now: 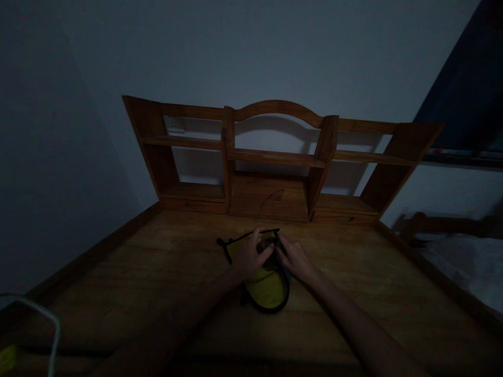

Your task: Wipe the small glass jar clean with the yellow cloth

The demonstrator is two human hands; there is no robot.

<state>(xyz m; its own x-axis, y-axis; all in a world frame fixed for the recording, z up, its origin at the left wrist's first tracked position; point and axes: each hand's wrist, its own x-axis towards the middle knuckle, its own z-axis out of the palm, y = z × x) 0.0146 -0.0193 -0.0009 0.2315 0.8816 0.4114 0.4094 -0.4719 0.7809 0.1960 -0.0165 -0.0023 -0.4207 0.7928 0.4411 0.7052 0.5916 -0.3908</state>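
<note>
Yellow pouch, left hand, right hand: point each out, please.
Yellow pouch (pixel 268 294), head view, bare yellow fabric near its lower end.
Left hand (pixel 248 256), head view, back of the hand.
Right hand (pixel 295 257), head view, back of the hand.

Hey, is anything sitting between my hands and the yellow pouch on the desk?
Nothing visible is in the way. The left hand and right hand both lie on the yellow pouch, which sits on the wooden desk. Their fingertips meet at its far end over something small and dark, too dim to identify.
</note>
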